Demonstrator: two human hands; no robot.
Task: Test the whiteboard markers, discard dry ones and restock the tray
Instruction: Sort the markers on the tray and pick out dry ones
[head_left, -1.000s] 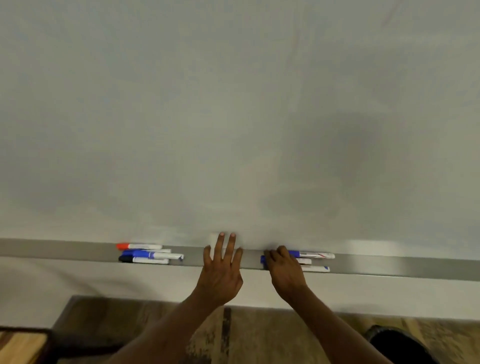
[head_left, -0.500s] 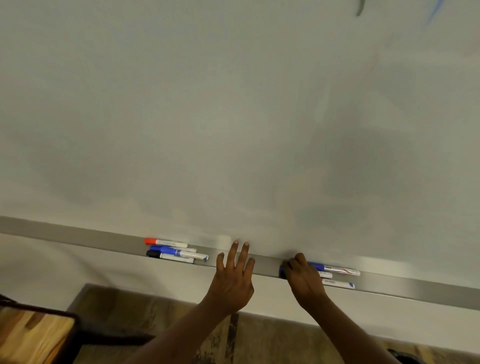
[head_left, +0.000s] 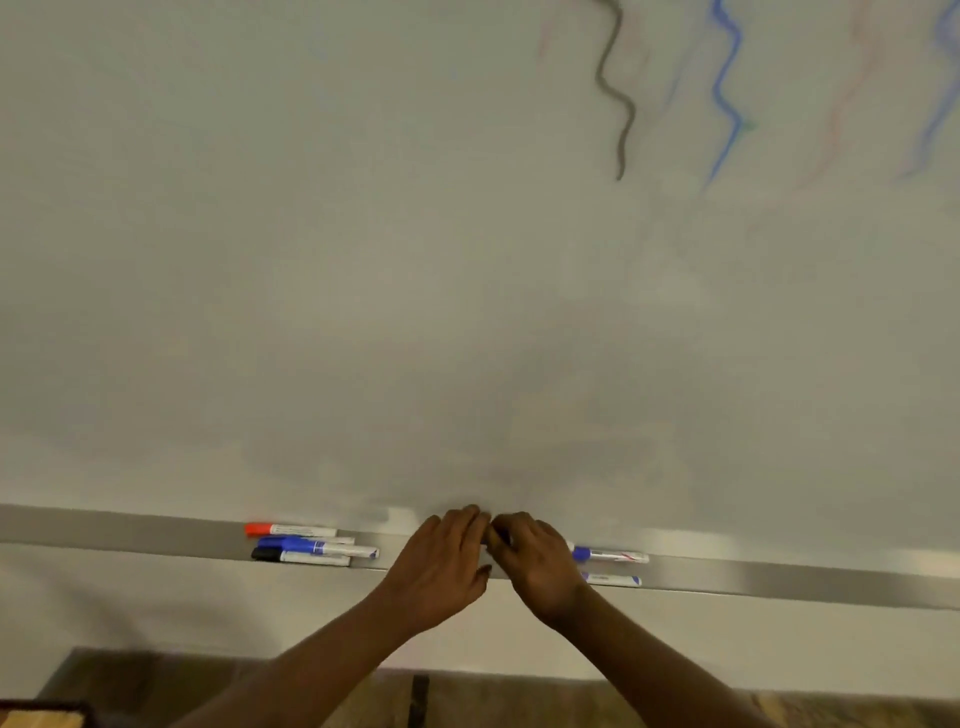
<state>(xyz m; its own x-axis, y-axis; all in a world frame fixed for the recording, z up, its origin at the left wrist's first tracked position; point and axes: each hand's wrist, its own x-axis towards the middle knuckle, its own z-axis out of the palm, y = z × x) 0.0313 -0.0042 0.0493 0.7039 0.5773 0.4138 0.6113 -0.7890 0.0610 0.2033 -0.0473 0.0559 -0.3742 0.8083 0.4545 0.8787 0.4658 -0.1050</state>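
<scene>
Head view: under a whiteboard (head_left: 363, 260) with grey and blue squiggles (head_left: 615, 104) at top right, a grey tray (head_left: 104, 525) carries left markers (head_left: 311, 546) and right markers (head_left: 610, 555), and both hands meet over it between the two groups. The right hand (head_left: 537, 564) curls its fingers round a dark marker (head_left: 493, 535), which is mostly hidden. The left hand (head_left: 441, 566) bends its fingers to the same spot, both forearms reaching up, but I cannot tell whether it pinches anything. A marker is probably light, stiff and smooth, best gripped round the barrel while the cap is pulled straight off.
</scene>
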